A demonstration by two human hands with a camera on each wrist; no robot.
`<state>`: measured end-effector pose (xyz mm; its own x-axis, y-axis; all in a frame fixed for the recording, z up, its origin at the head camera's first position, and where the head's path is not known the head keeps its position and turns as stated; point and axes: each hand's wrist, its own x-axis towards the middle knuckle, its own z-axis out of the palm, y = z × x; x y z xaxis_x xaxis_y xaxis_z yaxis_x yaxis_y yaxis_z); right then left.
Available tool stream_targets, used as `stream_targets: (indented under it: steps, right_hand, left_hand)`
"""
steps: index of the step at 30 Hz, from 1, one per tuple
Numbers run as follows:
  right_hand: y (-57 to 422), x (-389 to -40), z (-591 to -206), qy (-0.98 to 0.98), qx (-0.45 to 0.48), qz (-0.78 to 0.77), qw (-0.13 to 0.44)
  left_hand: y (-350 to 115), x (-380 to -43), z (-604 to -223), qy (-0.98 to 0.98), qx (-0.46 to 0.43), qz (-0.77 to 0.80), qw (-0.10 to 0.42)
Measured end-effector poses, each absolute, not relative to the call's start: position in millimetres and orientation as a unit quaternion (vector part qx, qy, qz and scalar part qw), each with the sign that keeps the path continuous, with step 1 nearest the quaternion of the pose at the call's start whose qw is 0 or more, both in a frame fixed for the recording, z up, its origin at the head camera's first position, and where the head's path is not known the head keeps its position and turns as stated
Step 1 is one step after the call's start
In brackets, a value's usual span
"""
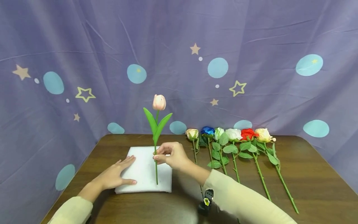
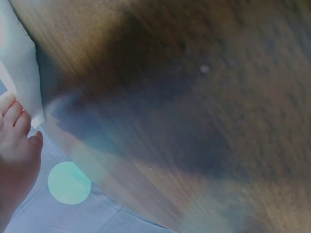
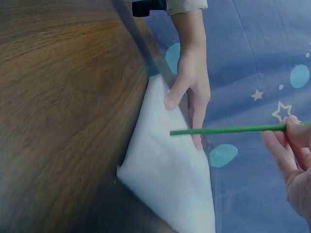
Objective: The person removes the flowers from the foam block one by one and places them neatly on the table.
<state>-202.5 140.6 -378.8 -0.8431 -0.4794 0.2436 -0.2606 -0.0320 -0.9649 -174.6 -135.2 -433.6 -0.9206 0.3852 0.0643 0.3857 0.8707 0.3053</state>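
A pale pink tulip (image 1: 159, 102) with two green leaves stands upright, its stem pinched between the thumb and fingers of my right hand (image 1: 172, 155). The bare lower end of its green stem (image 3: 218, 130) hangs over a white foam block (image 1: 142, 174); whether the tip touches the foam I cannot tell. My left hand (image 1: 114, 175) rests on the left side of that block, fingers spread and thumb extended. In the left wrist view, the left hand (image 2: 19, 145) shows at the edge beside the foam.
Several artificial roses lie in a row on the wooden table (image 1: 313, 186) at the right, among them a blue rose (image 1: 208, 131), a red rose (image 1: 248, 134) and a white rose (image 1: 233, 134). Their stems run under the right forearm. A purple patterned curtain (image 1: 173, 37) hangs behind.
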Motion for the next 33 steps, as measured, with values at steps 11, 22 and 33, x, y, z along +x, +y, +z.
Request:
stream_targets:
  steps: [11, 22, 33]
  right_hand:
    - [177, -199, -385, 0.72, -0.25, -0.641, 0.097]
    - [203, -206, -409, 0.713, -0.143, -0.675, 0.126]
    - [214, -202, -424, 0.719, -0.133, -0.674, 0.101]
  left_hand:
    - [-138, -175, -436, -0.967, -0.197, -0.16, 0.0]
    - [-137, -174, -436, -0.967, -0.19, -0.168, -0.003]
    - [-137, -174, -437, -0.966, -0.192, -0.171, -0.006]
